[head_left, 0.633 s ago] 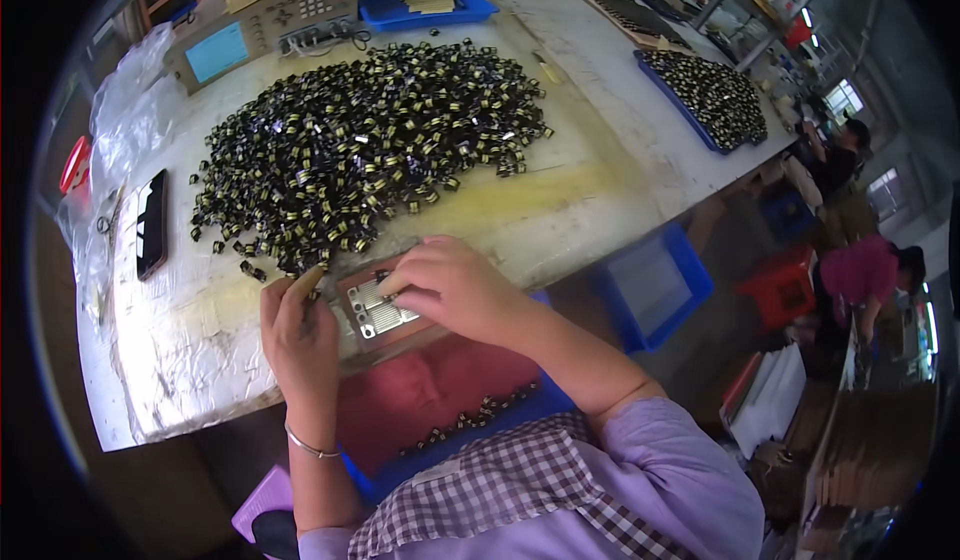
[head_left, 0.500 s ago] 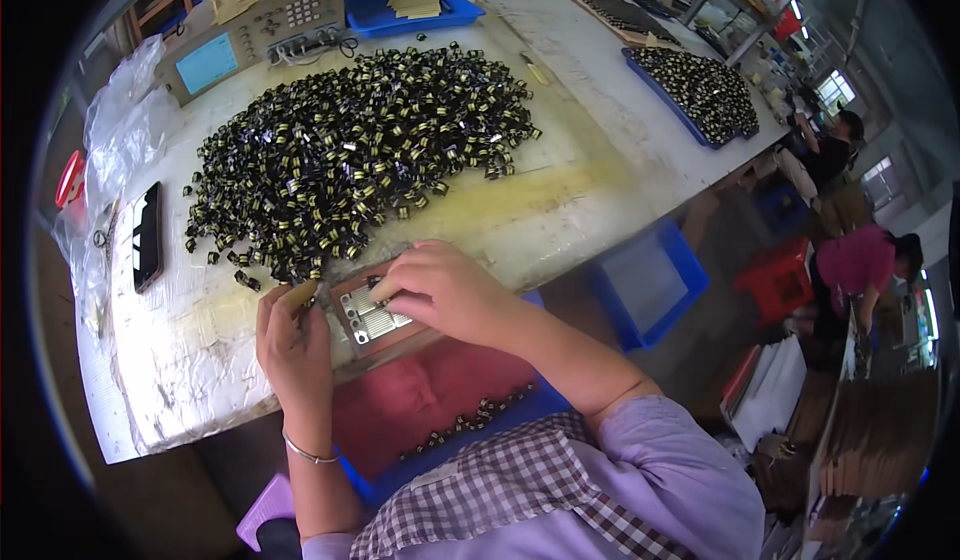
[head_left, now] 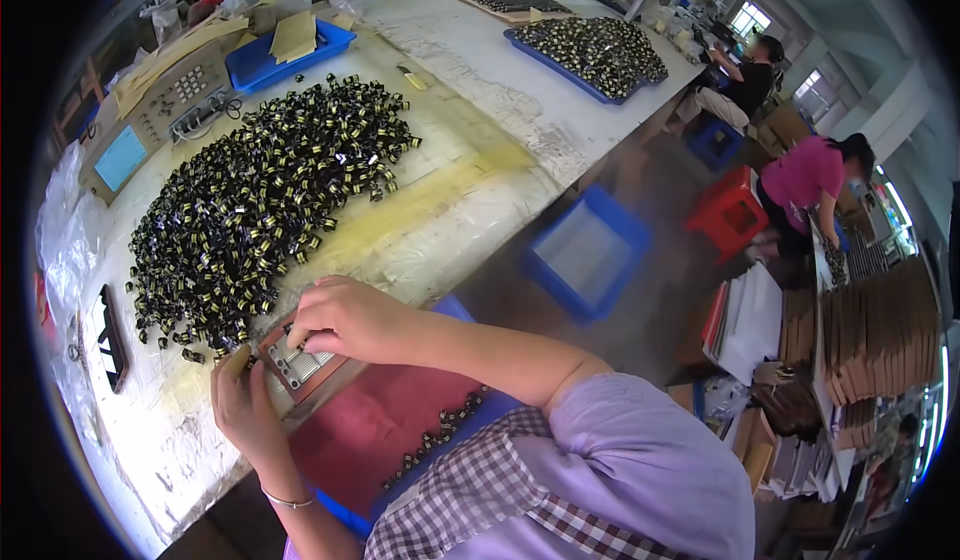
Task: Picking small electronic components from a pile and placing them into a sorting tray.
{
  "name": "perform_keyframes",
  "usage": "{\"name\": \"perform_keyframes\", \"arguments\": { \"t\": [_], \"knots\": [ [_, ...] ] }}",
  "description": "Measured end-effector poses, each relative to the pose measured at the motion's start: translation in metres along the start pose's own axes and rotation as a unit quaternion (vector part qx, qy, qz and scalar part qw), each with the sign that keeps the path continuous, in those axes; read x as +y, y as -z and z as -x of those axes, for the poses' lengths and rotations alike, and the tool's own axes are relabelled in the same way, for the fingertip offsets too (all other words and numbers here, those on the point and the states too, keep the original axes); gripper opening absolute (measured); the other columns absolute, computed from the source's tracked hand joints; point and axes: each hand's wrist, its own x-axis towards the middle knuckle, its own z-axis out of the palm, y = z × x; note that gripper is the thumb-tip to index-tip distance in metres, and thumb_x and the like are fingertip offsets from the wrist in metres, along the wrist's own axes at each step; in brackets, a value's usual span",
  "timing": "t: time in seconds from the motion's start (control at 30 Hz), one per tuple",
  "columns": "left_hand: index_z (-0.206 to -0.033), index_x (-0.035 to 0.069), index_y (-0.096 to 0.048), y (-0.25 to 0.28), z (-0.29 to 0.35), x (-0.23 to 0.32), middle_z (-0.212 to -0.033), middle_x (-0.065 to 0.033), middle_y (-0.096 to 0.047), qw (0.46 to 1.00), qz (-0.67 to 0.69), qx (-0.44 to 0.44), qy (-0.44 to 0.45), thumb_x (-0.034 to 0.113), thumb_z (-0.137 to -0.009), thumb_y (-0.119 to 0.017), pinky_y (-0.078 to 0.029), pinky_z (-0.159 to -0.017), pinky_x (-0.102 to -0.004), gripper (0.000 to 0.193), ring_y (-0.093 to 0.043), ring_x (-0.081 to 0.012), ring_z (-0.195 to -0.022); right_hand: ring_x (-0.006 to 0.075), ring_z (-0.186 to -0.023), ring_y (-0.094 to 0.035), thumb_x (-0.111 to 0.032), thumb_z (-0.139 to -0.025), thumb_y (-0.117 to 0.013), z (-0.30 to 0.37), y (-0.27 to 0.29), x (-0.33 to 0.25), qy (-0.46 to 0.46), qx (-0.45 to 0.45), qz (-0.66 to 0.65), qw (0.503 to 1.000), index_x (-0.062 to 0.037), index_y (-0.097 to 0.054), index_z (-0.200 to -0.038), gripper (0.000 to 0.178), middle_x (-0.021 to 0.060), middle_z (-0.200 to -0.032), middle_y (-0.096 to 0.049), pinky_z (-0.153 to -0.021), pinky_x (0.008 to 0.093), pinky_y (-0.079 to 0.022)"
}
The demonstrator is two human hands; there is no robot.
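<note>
A metal slotted plate (head_left: 308, 368) on a reddish-brown base lies at the table's front edge. My right hand (head_left: 352, 320) reaches over it from the right, fingers closed and pointing down onto its slots. Whatever those fingertips hold is hidden under them. Just left of the plate, my left hand (head_left: 248, 410) is closed in a pinch, with a small dark component (head_left: 251, 362) at its fingertips. Beyond both hands spreads a big pile of small black-and-yellow components (head_left: 265, 200).
A phone (head_left: 113, 340) lies at the left. Behind the pile stand a grey instrument (head_left: 150, 125) and a blue tray (head_left: 250, 68). Another blue tray (head_left: 520, 42) holds more components. On my lap, red cloth (head_left: 350, 430) carries loose components. Two people work at the right.
The view has turned to the right, so the table and pile sit further left in it. Both hands stay at the slotted plate, still closed.
</note>
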Motion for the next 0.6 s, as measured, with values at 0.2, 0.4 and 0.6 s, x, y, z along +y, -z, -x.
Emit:
{"name": "perform_keyframes", "arguments": {
  "t": [0.2, 0.4, 0.6],
  "knots": [
    [-0.103, -0.001, -0.066, 0.017, 0.008, -0.004, -0.098, -0.0124, -0.064, 1.000, -0.023, 0.017, -0.009, -0.003, -0.084, -0.066, -0.051, -0.078, -0.0322, 0.020, -0.063, -0.0255, -0.089, 0.0249, -0.087, -0.059, -0.014, -0.080, -0.071, 0.002, -0.021, -0.012, 0.008, 0.035, 0.019, 0.999, -0.0109, -0.069, -0.089, 0.011, 0.0051, -0.084, -0.061, -0.088, 0.0406, -0.043],
    [-0.094, 0.004, -0.071, 0.005, 0.004, 0.007, -0.097, -0.0132, -0.067, 1.000, -0.018, 0.014, 0.021, 0.007, -0.076, -0.075, -0.051, -0.080, -0.0372, 0.019, -0.063, -0.0298, -0.090, 0.0266, -0.090, -0.058, -0.012, -0.077, -0.073, 0.007, -0.007, -0.015, -0.011, 0.043, 0.054, 0.998, -0.0121, -0.070, -0.093, 0.016, 0.0056, -0.090, -0.064, -0.086, 0.0393, -0.046],
    [-0.094, 0.009, -0.070, 0.003, 0.003, 0.016, -0.090, -0.0071, -0.065, 0.996, -0.037, 0.056, -0.056, 0.008, -0.074, -0.074, -0.050, -0.075, -0.0378, 0.020, -0.061, -0.0274, -0.085, 0.0213, -0.091, -0.062, -0.010, -0.081, -0.073, 0.009, -0.005, -0.017, -0.047, 0.026, 0.062, 0.997, -0.0084, -0.068, -0.098, 0.018, 0.0057, -0.096, -0.066, -0.088, 0.0361, -0.049]
  ]
}}
